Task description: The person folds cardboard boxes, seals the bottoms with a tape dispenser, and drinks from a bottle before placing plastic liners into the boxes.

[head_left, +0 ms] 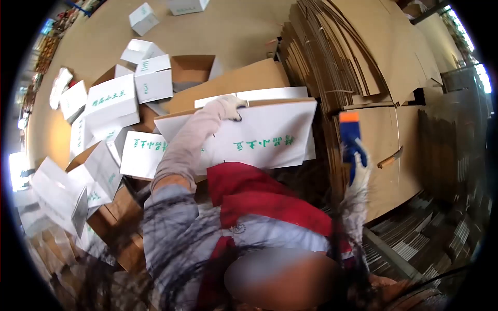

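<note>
My left hand [231, 107], in a pale glove, is closed over the top edge of a white cardboard carton [270, 132] with green lettering, which stands in front of my body. More white board shows just behind that edge. Off to the right, my gloved right hand [359, 159] grips a blue tool with an orange end [350, 127]; its exact kind I cannot tell. The tool is held up beside the tall stack of flat cardboard [332, 67], apart from the carton. My red apron [270, 194] meets the carton's lower edge.
White cartons with green print [111, 101] lie heaped on the left, some with flaps raised. Two more boxes [143, 19] sit farther off on the brown surface. A knife-like thing with a wooden handle [390, 157] rests on cardboard at right. More flattened sheets [415, 249] are stacked at lower right.
</note>
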Action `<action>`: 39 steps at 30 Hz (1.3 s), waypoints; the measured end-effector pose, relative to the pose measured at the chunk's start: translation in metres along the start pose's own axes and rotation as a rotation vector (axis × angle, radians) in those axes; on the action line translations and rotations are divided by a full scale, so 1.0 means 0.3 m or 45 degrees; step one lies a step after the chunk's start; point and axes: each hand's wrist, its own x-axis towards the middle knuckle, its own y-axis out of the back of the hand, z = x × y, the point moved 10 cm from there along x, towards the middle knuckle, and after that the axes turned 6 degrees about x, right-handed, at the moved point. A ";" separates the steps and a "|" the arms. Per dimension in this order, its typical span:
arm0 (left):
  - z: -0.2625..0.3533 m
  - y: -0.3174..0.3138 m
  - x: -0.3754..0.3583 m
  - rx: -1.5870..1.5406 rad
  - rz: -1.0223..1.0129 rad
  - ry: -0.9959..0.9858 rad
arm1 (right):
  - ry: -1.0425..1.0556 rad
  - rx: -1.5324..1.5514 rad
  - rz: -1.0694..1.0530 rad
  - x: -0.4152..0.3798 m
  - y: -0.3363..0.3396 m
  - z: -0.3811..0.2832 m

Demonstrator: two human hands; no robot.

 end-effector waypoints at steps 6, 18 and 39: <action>0.437 0.208 -0.416 0.438 0.419 -0.235 | 0.558 -0.376 -0.489 0.138 -0.326 -0.363; 0.518 0.080 -0.260 0.799 0.740 0.066 | 0.516 -1.712 -1.023 0.098 -1.167 -0.069; 0.815 -0.055 -0.297 -0.429 -0.140 -0.149 | 0.679 -1.580 -1.073 0.087 -0.622 -0.002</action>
